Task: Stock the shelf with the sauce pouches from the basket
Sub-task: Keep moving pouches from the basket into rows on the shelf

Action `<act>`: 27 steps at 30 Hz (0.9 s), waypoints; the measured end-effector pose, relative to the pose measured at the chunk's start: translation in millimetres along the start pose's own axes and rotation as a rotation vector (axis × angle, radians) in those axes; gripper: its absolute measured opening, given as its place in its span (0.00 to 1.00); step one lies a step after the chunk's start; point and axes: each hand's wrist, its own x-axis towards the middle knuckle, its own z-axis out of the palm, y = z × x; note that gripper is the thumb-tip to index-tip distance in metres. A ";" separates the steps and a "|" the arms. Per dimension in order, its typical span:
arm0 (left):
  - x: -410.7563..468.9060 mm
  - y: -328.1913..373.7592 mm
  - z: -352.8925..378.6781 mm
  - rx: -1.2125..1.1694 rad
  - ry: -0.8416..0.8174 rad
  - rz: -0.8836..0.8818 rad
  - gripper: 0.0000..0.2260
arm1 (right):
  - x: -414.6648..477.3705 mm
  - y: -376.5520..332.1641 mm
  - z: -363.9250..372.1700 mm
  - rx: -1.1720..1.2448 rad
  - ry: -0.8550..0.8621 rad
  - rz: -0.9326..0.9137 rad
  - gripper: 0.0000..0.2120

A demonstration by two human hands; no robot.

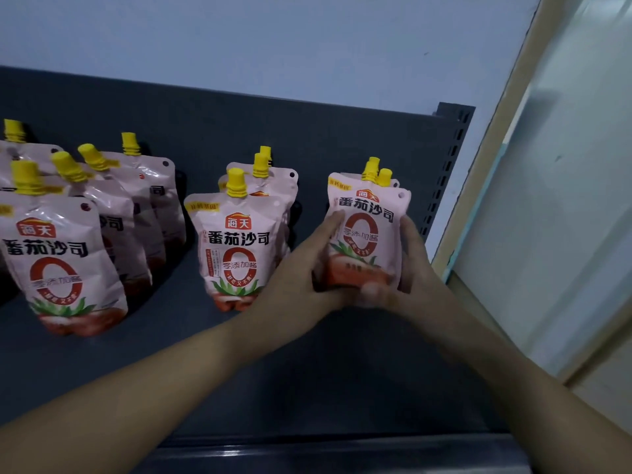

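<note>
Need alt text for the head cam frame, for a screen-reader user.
The left hand and right hand hold the front sauce pouch of the rightmost row upright on a dark grey shelf. To its left stand more of the same pink, yellow-capped pouches: a middle row and a fuller left group. A pale wall is behind.

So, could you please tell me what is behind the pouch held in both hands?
A second pouch stands behind the front pouch; its yellow cap and top edge peek out. The rest is covered, so there may be more.
</note>
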 end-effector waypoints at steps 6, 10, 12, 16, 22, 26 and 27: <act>2.6 6.7 -16.0 -0.068 -0.105 -0.039 0.43 | -8.9 -6.6 -2.7 -0.142 -0.015 -0.080 0.36; 0.1 5.0 -8.2 -0.004 -0.087 -0.022 0.40 | -9.4 -2.8 15.9 -0.138 0.157 -0.141 0.31; -1.1 2.4 -1.2 0.065 -0.020 0.004 0.38 | -8.7 7.2 21.4 -0.185 0.211 -0.186 0.32; -1.8 2.8 -0.1 0.165 -0.028 0.020 0.37 | -10.3 14.4 17.0 -0.317 0.198 -0.214 0.31; -7.7 7.2 -4.3 0.259 -0.116 0.025 0.40 | -19.9 13.0 3.4 -0.380 0.089 -0.219 0.34; -7.2 10.1 -7.9 -0.145 -0.188 -0.038 0.47 | -22.5 16.7 6.8 -0.248 0.121 -0.219 0.37; -6.3 9.9 -8.1 -0.211 -0.149 -0.029 0.48 | -22.9 14.9 6.6 -0.212 0.122 -0.230 0.39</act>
